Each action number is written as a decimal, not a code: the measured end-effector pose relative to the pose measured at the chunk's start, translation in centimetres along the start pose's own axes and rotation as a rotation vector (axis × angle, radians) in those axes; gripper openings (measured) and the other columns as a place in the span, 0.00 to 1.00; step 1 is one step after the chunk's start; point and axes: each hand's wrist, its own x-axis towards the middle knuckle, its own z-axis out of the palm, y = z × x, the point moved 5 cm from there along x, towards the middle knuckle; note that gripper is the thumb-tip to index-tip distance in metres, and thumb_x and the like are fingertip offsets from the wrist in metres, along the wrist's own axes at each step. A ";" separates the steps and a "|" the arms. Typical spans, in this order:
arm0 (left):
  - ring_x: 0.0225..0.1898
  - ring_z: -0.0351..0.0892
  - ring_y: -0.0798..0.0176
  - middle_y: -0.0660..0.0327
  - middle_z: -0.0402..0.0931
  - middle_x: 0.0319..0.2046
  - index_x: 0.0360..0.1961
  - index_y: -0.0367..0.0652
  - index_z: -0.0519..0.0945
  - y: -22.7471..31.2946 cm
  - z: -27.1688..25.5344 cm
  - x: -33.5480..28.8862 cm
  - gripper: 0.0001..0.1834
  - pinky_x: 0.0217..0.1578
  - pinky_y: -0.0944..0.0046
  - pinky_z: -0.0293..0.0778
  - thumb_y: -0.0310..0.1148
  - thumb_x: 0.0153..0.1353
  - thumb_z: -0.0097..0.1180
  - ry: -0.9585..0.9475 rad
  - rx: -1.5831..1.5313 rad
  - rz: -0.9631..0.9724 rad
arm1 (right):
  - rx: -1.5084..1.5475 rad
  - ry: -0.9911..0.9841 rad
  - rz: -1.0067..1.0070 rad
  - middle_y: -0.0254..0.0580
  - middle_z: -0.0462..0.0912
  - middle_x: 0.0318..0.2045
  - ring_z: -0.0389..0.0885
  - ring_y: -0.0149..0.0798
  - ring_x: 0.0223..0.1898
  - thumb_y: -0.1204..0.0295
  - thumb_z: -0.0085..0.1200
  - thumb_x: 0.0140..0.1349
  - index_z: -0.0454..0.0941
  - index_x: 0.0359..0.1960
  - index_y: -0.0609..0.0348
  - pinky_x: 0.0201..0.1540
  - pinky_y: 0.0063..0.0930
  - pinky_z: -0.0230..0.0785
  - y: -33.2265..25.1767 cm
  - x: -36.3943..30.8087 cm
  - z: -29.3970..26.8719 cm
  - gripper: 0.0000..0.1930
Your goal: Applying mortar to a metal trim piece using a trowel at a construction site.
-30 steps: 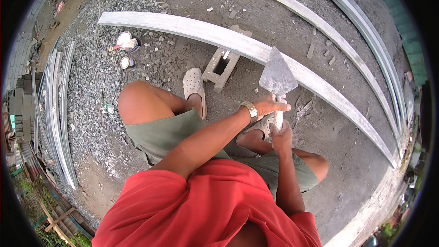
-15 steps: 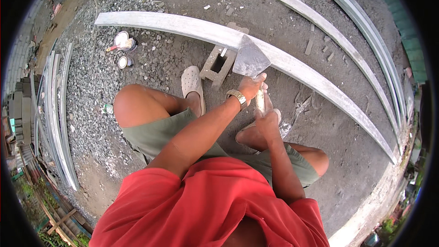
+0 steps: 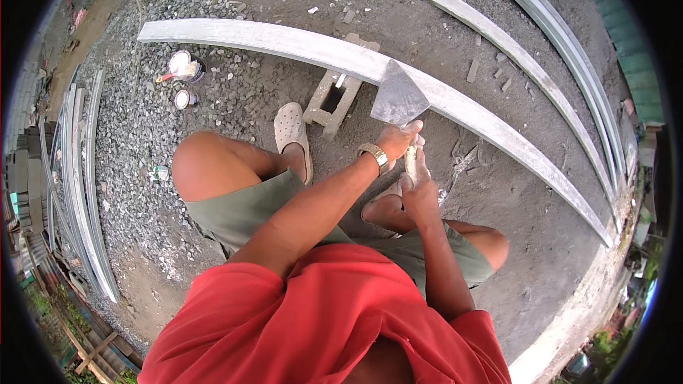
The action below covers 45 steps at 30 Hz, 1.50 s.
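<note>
A flat, grey triangular trowel (image 3: 400, 97) points away from me, its blade overlapping the near edge of a long whitish metal beam (image 3: 299, 45). My left hand (image 3: 397, 144), with a watch at the wrist, is closed round the trowel just below the blade. Lower down, my right hand (image 3: 421, 200) grips the pale, smeared handle, which lines up with the blade. The beam rests across a hollow concrete block (image 3: 333, 103), left of the trowel. Whether the blade touches the beam's face I cannot tell.
Two small open paint cans stand on gravel at left, the larger can (image 3: 186, 66) with a red-handled brush (image 3: 166, 77) on it. Another whitish beam (image 3: 491, 28) and metal channels (image 3: 551, 18) lie beyond. More metal lengths (image 3: 80, 192) lie at far left. Whitish scraps (image 3: 464, 162) lie right of my hands.
The trowel and both hands have shifted slightly right along the beam, both still gripping. The whole view has also shifted a little.
</note>
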 end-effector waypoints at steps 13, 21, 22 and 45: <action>0.27 0.79 0.61 0.52 0.80 0.27 0.26 0.35 0.77 -0.2 1.3 -0.6 0.20 0.30 0.61 0.75 0.46 0.60 0.57 0.003 0.029 0.019 | 0.014 0.005 0.100 0.69 0.75 0.47 0.74 0.60 0.51 0.73 0.50 0.58 0.52 0.67 0.61 0.49 0.44 0.69 0.2 -1.2 -1.5 0.34; 0.27 0.79 0.60 0.52 0.78 0.24 0.23 0.37 0.74 0.3 0.3 -1.7 0.19 0.30 0.60 0.77 0.43 0.60 0.58 0.042 -0.010 0.025 | -0.034 0.058 0.084 0.68 0.77 0.39 0.77 0.62 0.42 0.72 0.50 0.58 0.53 0.67 0.58 0.43 0.46 0.70 0.4 -1.2 0.4 0.34; 0.27 0.79 0.60 0.53 0.78 0.23 0.21 0.39 0.73 0.8 -0.4 -1.5 0.20 0.30 0.60 0.76 0.43 0.60 0.58 0.039 -0.031 0.013 | -0.058 0.059 0.037 0.66 0.79 0.33 0.78 0.62 0.38 0.71 0.51 0.57 0.53 0.67 0.56 0.41 0.48 0.70 -0.8 -0.7 0.3 0.34; 0.30 0.80 0.59 0.53 0.79 0.26 0.25 0.38 0.75 -2.2 1.6 -0.6 0.18 0.32 0.60 0.76 0.44 0.60 0.58 0.007 0.084 -0.003 | -0.083 0.098 0.104 0.65 0.79 0.39 0.78 0.61 0.42 0.70 0.51 0.58 0.49 0.69 0.53 0.43 0.47 0.71 1.9 -2.2 0.3 0.37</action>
